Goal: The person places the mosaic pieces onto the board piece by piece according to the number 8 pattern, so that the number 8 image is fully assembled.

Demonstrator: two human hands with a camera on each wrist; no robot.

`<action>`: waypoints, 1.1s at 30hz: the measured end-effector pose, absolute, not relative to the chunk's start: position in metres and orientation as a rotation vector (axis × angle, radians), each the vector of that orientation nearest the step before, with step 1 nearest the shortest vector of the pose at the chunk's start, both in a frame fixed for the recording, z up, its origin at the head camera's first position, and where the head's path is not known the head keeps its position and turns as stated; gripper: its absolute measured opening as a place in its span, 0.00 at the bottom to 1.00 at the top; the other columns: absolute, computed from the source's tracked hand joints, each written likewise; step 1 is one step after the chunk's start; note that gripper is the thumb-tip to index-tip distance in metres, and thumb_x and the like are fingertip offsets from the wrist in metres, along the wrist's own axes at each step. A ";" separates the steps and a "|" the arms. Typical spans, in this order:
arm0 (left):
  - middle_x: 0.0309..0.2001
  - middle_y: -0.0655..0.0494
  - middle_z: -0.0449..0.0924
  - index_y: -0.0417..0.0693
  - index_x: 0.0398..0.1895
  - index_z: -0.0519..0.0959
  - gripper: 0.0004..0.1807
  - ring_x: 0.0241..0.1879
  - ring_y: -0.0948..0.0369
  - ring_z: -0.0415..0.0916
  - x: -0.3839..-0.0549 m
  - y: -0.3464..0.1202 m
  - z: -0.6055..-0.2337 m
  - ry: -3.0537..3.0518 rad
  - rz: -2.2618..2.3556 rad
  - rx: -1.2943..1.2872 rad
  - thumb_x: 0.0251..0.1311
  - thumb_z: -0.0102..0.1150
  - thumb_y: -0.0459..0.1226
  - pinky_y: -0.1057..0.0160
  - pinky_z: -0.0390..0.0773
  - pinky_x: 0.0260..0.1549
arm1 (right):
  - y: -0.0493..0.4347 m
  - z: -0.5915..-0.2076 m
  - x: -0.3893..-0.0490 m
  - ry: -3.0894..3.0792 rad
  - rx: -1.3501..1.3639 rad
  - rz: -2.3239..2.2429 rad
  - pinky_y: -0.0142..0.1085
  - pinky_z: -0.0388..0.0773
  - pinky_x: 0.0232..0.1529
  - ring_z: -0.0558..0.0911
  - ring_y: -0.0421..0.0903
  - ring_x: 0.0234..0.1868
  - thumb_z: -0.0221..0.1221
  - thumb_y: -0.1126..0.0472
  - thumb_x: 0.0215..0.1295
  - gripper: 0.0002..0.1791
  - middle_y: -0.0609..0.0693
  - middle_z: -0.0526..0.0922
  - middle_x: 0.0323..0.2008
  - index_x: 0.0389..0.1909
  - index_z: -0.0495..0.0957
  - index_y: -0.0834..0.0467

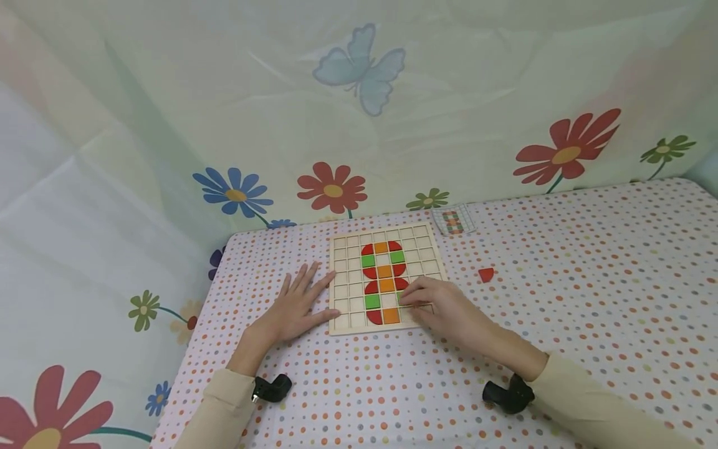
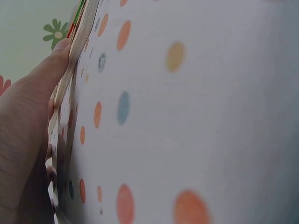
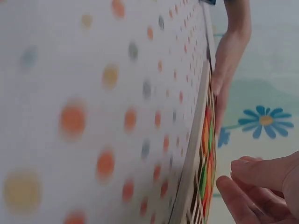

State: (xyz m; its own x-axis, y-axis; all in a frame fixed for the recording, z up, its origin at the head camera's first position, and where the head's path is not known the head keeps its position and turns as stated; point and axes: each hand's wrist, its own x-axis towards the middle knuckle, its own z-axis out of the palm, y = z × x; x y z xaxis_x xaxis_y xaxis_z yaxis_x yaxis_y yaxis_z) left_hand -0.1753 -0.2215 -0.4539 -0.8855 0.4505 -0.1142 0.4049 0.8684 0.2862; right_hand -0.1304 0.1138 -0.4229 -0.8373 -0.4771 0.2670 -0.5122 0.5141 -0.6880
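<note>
A square wooden grid board (image 1: 344, 274) lies on the table, its cells partly filled with red, orange and green tiles. They form two stacked ring shapes. My left hand (image 1: 291, 308) lies flat with spread fingers, its index finger and thumb touching the board's left edge. In the left wrist view the thumb (image 2: 58, 53) rests along the board's side. The right hand (image 1: 449, 308) is over the lower right part of the board, fingers loosely bent. Its fingertips are right at a green tile (image 1: 399, 298) and partly cover it. The right wrist view shows no piece between thumb and fingers.
A loose red quarter-round tile (image 1: 486, 275) lies on the dotted tablecloth (image 1: 550, 280), right of the board. Behind the board's far right corner is a pattern card (image 1: 454, 221) printed with a similar design. A flowered curtain (image 1: 437, 137) hangs behind the table.
</note>
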 end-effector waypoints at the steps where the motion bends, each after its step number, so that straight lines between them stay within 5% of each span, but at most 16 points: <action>1: 0.86 0.47 0.34 0.62 0.86 0.49 0.47 0.84 0.46 0.29 -0.175 -0.221 -0.454 2.865 0.376 0.662 0.71 0.52 0.65 0.37 0.30 0.79 | 0.121 -0.421 -0.132 -2.703 0.856 1.260 0.41 0.87 0.48 0.86 0.48 0.47 0.69 0.75 0.63 0.11 0.47 0.87 0.43 0.43 0.90 0.60; 7: 0.86 0.47 0.35 0.62 0.86 0.50 0.47 0.84 0.45 0.28 -0.174 -0.222 -0.454 2.864 0.375 0.662 0.71 0.51 0.66 0.37 0.30 0.79 | 0.171 -0.418 -0.144 -2.757 0.671 1.183 0.40 0.86 0.43 0.84 0.45 0.40 0.71 0.71 0.62 0.10 0.48 0.87 0.41 0.44 0.89 0.59; 17: 0.86 0.46 0.37 0.62 0.86 0.51 0.46 0.84 0.45 0.30 -0.174 -0.224 -0.456 2.882 0.393 0.689 0.71 0.52 0.65 0.35 0.31 0.78 | 0.226 -0.432 -0.172 -2.878 0.317 1.162 0.54 0.84 0.48 0.85 0.63 0.49 0.71 0.63 0.66 0.15 0.65 0.83 0.51 0.50 0.87 0.67; 25: 0.86 0.47 0.35 0.63 0.86 0.50 0.47 0.84 0.45 0.29 -0.174 -0.221 -0.456 2.871 0.383 0.678 0.71 0.51 0.66 0.36 0.31 0.79 | 0.237 -0.430 -0.178 -2.969 0.371 1.071 0.32 0.78 0.33 0.84 0.47 0.36 0.75 0.66 0.59 0.13 0.62 0.87 0.42 0.43 0.89 0.68; 33: 0.86 0.46 0.35 0.62 0.86 0.50 0.47 0.84 0.45 0.29 -0.174 -0.222 -0.454 2.871 0.393 0.676 0.71 0.52 0.65 0.36 0.31 0.79 | 0.235 -0.428 -0.176 -2.924 0.291 1.104 0.32 0.75 0.30 0.83 0.43 0.32 0.79 0.66 0.53 0.14 0.58 0.90 0.37 0.41 0.90 0.66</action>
State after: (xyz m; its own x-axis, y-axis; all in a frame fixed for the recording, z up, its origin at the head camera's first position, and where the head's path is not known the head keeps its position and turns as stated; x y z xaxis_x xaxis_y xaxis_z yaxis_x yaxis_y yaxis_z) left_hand -0.1740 -0.2220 -0.4539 -0.8836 0.4575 -0.0998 0.4138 0.8627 0.2906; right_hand -0.1760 0.2346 -0.4277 -0.9828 -0.1721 0.0674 -0.1737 0.7356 -0.6548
